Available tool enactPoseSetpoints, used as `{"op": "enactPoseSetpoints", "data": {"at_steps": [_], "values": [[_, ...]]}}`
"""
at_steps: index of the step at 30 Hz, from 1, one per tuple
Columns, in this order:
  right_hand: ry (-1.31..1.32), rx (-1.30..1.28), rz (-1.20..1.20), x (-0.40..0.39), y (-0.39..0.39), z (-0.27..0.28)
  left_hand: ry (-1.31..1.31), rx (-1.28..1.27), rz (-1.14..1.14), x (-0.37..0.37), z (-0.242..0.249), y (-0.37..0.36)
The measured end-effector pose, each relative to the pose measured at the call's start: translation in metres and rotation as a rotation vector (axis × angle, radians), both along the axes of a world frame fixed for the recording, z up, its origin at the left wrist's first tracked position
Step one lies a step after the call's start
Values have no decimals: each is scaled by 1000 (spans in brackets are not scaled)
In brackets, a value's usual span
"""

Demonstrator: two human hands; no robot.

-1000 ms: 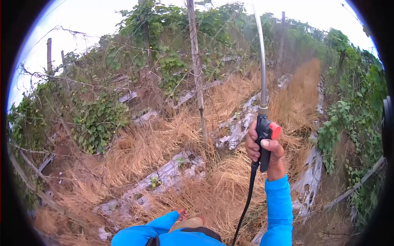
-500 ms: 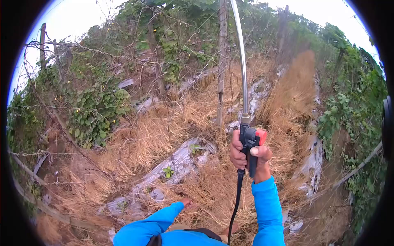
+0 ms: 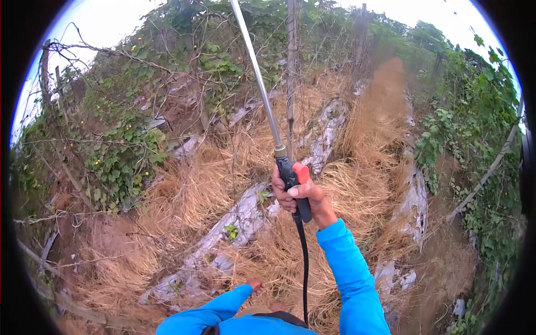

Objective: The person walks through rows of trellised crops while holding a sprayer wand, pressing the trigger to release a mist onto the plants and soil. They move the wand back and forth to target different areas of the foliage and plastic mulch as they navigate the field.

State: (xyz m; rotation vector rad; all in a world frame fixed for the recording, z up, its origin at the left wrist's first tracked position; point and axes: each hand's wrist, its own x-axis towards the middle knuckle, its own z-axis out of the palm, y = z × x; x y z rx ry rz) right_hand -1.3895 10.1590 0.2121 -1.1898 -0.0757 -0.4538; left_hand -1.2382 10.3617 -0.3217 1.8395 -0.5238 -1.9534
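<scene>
My right hand (image 3: pixel 300 198) grips the black handle of a sprayer wand (image 3: pixel 295 181) with a red trigger button under my thumb. Its metal lance (image 3: pixel 258 72) rises up and to the left, out of the top of the view. A black hose (image 3: pixel 304 262) hangs from the handle down toward my body. My left hand (image 3: pixel 256 287) hangs low by my waist at the end of a blue sleeve; only its fingertips show and nothing is seen in them.
Dry yellow grass (image 3: pixel 190 195) covers the raised beds, with torn grey plastic mulch (image 3: pixel 240 220) showing through. A wooden post (image 3: pixel 291 72) stands just behind the lance. Green vines (image 3: pixel 120 162) grow at left and along the right side (image 3: pixel 474 128). A bare dirt furrow (image 3: pixel 441 262) runs at right.
My right hand has swung the wand to the left, so the lance now leans left instead of standing nearly upright. The view has shifted, and the post sits right of the lance.
</scene>
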Motion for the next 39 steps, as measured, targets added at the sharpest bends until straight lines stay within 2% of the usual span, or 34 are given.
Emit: {"op": "enactPoseSetpoints", "data": {"at_steps": [2,4,6,8,10,11,13,14,16,18,19,22,25,29,31,39], "values": [[-66,-55,-40,-4,26,-6,-15,-66,4,-2,19,14],[-63,-119,-119,-17,55,-20,-24,-142,-41,-5,18,18],[-42,-239,-202,-37,91,-29,57,-117,51,1,-1,34],[-29,-382,-390,-62,119,-42,149,-40,-162,13,-6,50],[-105,-520,-694,-86,146,-69,226,78,-10,27,-70,80],[-89,-512,-748,-112,169,-65,222,96,-63,15,-63,97],[56,-591,-869,-160,217,-40,-8,18,-46,3,-35,149],[107,-676,-943,-184,232,-36,-11,29,-82,-6,-29,169],[114,-636,-1092,-225,257,-36,-106,190,-106,-23,-22,193],[248,-637,-1294,-264,291,-21,-28,174,-113,-28,-19,216],[239,-695,-1407,-281,302,-20,-79,162,-129,-33,-14,224],[333,-637,-1574,-313,335,-24,-130,122,-184,-39,8,237],[311,-511,-1585,-327,368,-32,-160,68,-184,-27,29,238],[298,-476,-1687,-338,426,-31,-146,-31,-126,-19,56,225],[430,-542,-1827,-345,453,-31,-179,-86,-131,-16,63,228],[397,-515,-1765,-320,550,-5,-30,-77,-246,-21,25,291]]}}
